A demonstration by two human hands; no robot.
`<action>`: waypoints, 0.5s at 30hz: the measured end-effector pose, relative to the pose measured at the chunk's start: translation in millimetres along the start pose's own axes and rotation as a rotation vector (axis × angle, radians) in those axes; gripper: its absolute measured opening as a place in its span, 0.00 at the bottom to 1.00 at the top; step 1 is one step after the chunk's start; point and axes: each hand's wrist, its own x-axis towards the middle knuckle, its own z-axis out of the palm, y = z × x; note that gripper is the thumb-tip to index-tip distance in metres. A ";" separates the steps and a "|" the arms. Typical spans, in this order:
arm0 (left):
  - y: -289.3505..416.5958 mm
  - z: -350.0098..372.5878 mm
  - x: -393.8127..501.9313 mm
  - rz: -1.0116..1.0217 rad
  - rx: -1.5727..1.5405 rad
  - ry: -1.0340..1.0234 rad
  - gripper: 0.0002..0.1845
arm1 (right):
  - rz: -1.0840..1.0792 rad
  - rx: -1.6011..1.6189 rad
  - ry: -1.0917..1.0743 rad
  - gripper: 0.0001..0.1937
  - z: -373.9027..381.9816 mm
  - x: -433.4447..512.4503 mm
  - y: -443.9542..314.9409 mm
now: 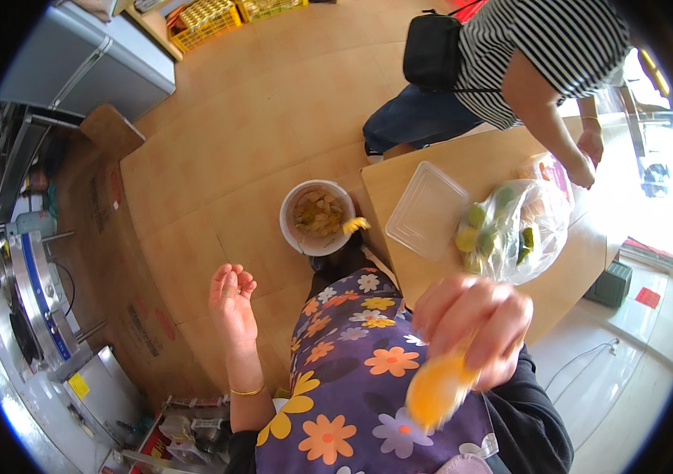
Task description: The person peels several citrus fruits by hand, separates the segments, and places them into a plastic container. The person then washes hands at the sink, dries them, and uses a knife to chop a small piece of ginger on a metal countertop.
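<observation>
My right hand [481, 329] grips a piece of orange citrus fruit [438, 394] in front of my flowered apron; motion blurs both. My left hand [233, 305] is raised on the other side, palm up, fingers curled against the thumb, with nothing visible in it. Below, a white bucket [286, 228] stands on the floor and holds peels and scraps [320, 216]. A yellow piece of peel [356, 225] shows at the bucket's right rim; whether it touches the rim or is in the air I cannot tell.
On the wooden table [398, 169] are a clear plastic lid or tray [427, 210] and a clear plastic bag [540, 237] with several green fruits. A person in a striped top [526, 53] leans over its far side. A grey refrigerator [87, 59] and a metal appliance [37, 296] stand left.
</observation>
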 end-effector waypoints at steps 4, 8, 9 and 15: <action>3.3 5.2 -3.6 0.012 0.018 -0.035 0.10 | -0.060 0.268 -0.073 0.08 31.5 16.7 -11.3; 4.7 6.1 -7.5 0.027 0.021 -0.074 0.10 | -0.231 0.499 -0.114 0.09 58.6 22.1 -3.7; 5.1 6.8 -8.2 0.025 0.023 -0.085 0.10 | -0.232 0.542 -0.124 0.09 59.8 17.6 -6.7; 9.4 37.7 -27.7 -0.033 0.152 -0.216 0.11 | 0.142 0.308 0.138 0.06 58.6 -24.0 -17.1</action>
